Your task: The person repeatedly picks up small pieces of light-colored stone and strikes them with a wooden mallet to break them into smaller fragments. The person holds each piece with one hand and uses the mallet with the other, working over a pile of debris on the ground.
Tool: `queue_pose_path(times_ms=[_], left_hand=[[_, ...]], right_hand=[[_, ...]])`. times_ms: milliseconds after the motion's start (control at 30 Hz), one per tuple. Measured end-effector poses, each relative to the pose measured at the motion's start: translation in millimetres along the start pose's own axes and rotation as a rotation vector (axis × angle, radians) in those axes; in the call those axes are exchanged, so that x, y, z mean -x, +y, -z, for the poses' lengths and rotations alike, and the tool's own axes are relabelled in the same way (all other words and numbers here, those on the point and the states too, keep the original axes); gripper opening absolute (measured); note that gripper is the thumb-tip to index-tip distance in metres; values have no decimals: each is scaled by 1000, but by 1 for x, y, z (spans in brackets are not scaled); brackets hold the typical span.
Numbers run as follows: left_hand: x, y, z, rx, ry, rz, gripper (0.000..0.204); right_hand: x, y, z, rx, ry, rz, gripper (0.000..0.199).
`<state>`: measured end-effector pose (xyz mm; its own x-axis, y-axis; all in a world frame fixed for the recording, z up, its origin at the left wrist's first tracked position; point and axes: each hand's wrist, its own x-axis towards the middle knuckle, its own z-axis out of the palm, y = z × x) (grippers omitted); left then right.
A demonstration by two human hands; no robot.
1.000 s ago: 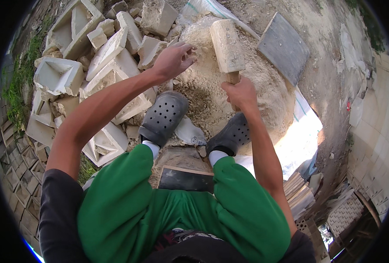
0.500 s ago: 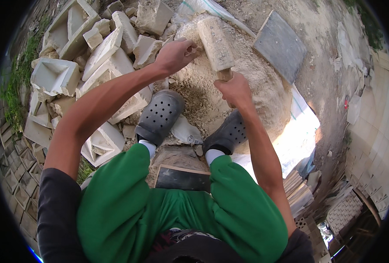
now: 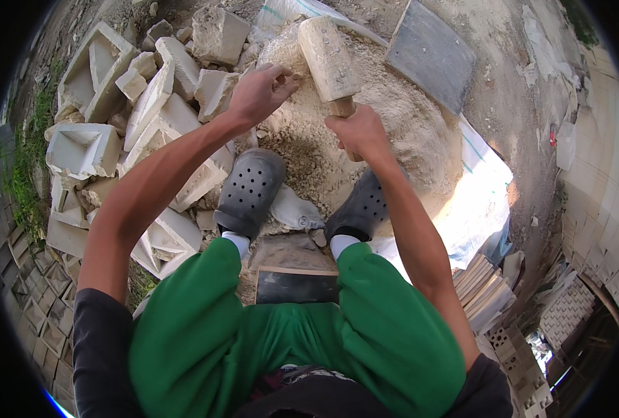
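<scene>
My right hand is wrapped round the short handle of a wooden mallet. The mallet's thick, dust-coated head points away from me, over a heap of pale crushed rubble. To its left, my left hand hovers above the heap's near-left side with its fingers curled together. Whatever is between those fingertips, if anything, is too small to make out. Below the hands, my feet in grey clogs flank a patch of coarse crumbs and a whitish cloth scrap.
Broken white cast blocks are piled on the left. A grey flat slab lies at the far right of the heap, which rests on a white woven sack. Stacked thin strips and patterned blocks stand at lower right.
The view has shifted slightly, so the hands and mallet appear a little further left. The right hand keeps its grip on the mallet, and the left hand stays curled beside it.
</scene>
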<state>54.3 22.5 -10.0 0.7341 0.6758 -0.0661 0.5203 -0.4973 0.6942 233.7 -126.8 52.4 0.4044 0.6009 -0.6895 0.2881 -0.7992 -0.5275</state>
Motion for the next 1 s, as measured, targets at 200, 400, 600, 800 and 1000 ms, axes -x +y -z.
queue_pose_path(times_ms=[200, 400, 600, 800, 1000], left_hand=[[-13, 11, -1, 23, -26, 70, 27], [-33, 9, -2, 27, 63, 61, 26], [-6, -10, 26, 62, 86, 173, 23], [22, -52, 28, -40, 74, 85, 27], [31, -54, 22, -278, -203, -32, 41]], right_hand=[[10, 2, 28, -47, 51, 14, 41], [8, -11, 35, 12, 58, 39, 38], [35, -30, 31, -60, 186, 333, 39], [6, 13, -16, 213, 22, 108, 38], [37, -30, 17, 77, 88, 99, 38]])
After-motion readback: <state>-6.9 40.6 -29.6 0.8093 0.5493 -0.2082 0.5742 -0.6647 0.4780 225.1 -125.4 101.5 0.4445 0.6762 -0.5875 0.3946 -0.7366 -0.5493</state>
